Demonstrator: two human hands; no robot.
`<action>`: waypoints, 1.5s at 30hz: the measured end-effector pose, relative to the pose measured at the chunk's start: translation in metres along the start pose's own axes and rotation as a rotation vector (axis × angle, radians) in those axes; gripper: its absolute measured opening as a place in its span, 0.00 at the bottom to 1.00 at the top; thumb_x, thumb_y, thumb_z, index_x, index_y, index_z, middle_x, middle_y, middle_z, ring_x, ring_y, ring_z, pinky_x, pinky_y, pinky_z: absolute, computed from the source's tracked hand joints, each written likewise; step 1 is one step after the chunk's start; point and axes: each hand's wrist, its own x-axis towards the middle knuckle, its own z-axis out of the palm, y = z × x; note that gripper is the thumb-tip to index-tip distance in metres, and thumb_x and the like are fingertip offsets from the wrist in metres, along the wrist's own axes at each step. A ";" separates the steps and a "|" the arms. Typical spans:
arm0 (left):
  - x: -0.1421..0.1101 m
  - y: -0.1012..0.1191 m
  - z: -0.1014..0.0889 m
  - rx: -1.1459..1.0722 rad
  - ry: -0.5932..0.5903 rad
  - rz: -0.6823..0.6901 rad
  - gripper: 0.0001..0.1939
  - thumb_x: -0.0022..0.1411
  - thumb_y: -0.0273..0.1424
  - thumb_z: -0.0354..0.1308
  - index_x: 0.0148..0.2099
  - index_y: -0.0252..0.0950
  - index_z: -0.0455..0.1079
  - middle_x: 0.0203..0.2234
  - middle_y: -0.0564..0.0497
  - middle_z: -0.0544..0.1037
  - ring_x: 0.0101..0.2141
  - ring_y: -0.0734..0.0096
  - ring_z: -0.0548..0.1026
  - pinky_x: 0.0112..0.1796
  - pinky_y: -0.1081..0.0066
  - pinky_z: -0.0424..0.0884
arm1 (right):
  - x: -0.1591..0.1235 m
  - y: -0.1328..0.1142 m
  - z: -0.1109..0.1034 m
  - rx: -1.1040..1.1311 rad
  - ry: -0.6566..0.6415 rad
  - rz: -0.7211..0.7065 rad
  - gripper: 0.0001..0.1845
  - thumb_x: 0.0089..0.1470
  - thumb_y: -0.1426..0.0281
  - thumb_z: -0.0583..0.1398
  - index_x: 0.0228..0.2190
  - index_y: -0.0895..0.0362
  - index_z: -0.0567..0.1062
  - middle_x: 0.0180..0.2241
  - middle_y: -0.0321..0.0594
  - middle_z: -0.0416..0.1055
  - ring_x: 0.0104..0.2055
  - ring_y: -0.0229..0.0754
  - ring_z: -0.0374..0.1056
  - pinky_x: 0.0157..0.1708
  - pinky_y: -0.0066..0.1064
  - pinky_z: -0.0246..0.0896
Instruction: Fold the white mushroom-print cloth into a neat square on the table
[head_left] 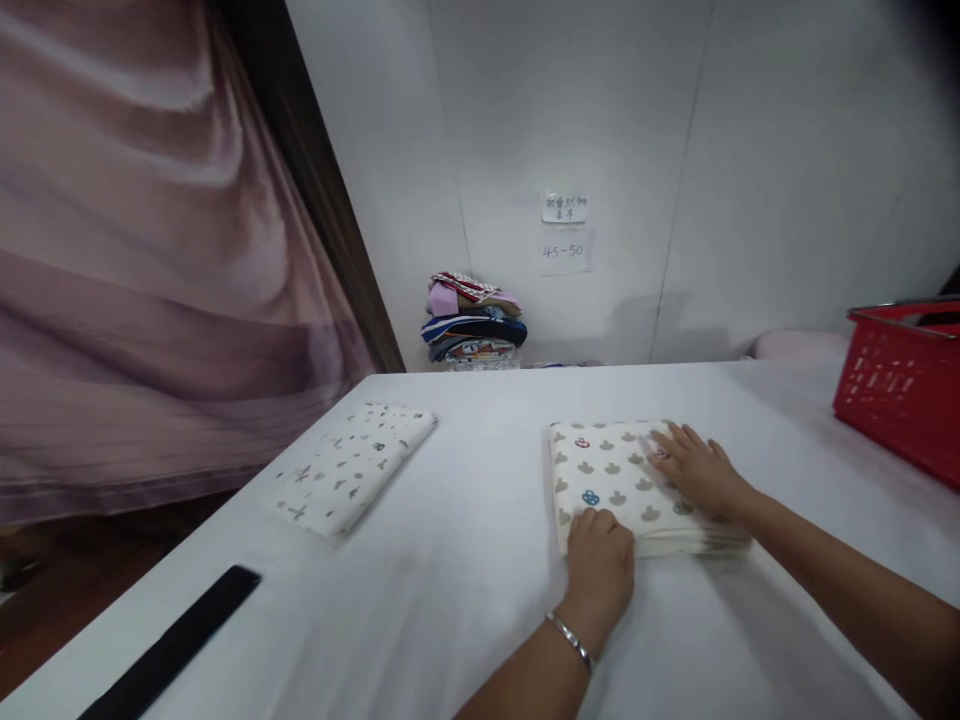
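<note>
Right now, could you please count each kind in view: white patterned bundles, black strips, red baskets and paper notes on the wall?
White patterned bundles: 2
Black strip: 1
Red basket: 1
Paper notes: 2
Total: 6

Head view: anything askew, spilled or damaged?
Nothing spilled or visibly damaged. Only the fabric pile behind the table looks untidy: its layers jut out unevenly. The mushroom-print cloth under the left hand and right hand, and the left-side cloth, lie folded flat.
</note>
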 end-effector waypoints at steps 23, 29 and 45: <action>0.002 0.004 -0.005 0.020 0.035 0.018 0.11 0.60 0.24 0.52 0.26 0.36 0.69 0.27 0.51 0.71 0.32 0.69 0.66 0.33 0.68 0.59 | -0.030 -0.074 -0.010 0.190 -0.193 -0.133 0.35 0.58 0.47 0.39 0.61 0.49 0.52 0.65 0.42 0.41 0.66 0.51 0.35 0.59 0.55 0.34; 0.004 0.006 -0.011 0.004 -0.023 0.013 0.09 0.59 0.26 0.52 0.27 0.37 0.70 0.28 0.50 0.72 0.35 0.67 0.67 0.35 0.66 0.61 | -0.016 -0.084 -0.010 0.152 -0.128 -0.139 0.35 0.58 0.48 0.39 0.61 0.51 0.52 0.65 0.42 0.40 0.66 0.52 0.34 0.60 0.55 0.32; 0.029 -0.063 -0.043 -0.559 0.042 -0.736 0.16 0.59 0.41 0.51 0.41 0.36 0.72 0.36 0.47 0.78 0.36 0.69 0.73 0.37 0.72 0.65 | -0.019 -0.083 -0.003 0.120 -0.188 -0.101 0.37 0.58 0.46 0.35 0.62 0.50 0.50 0.65 0.38 0.37 0.66 0.49 0.31 0.61 0.50 0.30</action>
